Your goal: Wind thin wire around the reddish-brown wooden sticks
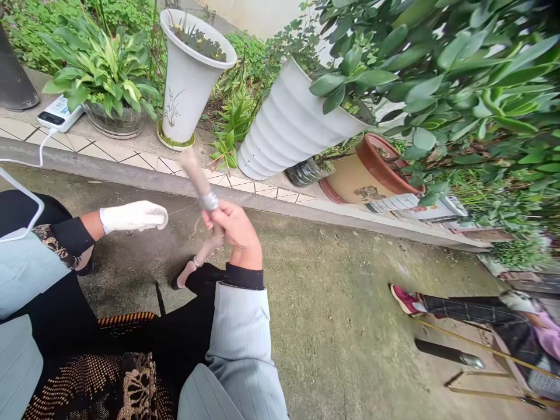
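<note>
Pale pinkish-brown, the stick in the head view is slim and slightly uneven, its upper end smeared by blur. A shiny silvery band wraps its middle. It slants up and to the left, held in the air over the grey-green concrete ground, on the near side of the tiled ledge. The bare right hand pinches it just beside the band, between thumb and curled fingers. The left hand, in a white glove, is well apart from the stick, its fingers curled and pressed together; a fine thread runs from near its fingertips towards the band, though whether they pinch it I cannot tell. A white flowerpot stands on the ledge.
</note>
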A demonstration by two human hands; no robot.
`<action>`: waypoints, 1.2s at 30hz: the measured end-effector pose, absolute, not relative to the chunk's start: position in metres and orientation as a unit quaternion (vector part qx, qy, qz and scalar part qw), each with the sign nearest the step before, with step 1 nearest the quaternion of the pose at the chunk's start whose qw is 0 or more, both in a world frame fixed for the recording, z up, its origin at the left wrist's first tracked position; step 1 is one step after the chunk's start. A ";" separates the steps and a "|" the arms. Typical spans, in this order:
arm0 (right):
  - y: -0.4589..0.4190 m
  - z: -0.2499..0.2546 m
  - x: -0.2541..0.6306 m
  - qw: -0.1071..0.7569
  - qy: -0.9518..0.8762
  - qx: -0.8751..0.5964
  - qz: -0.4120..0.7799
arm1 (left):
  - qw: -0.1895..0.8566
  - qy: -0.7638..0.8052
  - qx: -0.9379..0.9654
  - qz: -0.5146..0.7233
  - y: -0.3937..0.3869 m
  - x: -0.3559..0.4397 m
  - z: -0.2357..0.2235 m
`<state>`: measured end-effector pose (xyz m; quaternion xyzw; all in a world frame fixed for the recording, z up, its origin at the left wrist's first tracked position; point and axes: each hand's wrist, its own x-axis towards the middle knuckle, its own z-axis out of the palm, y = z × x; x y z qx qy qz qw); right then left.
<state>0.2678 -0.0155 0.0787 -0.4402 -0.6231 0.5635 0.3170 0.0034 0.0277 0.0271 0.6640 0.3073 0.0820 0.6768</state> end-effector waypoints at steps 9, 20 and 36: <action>-0.004 0.056 0.251 -0.101 -0.720 -0.595 0.344 | 0.675 0.277 0.679 0.074 0.031 -0.002 0.044; -0.017 0.069 0.233 -0.090 -0.737 -0.285 0.606 | 0.638 0.305 0.698 0.108 0.036 -0.003 0.030; 0.002 0.071 0.252 0.042 -0.668 -0.704 0.238 | 0.631 0.230 0.738 0.069 0.013 0.007 0.058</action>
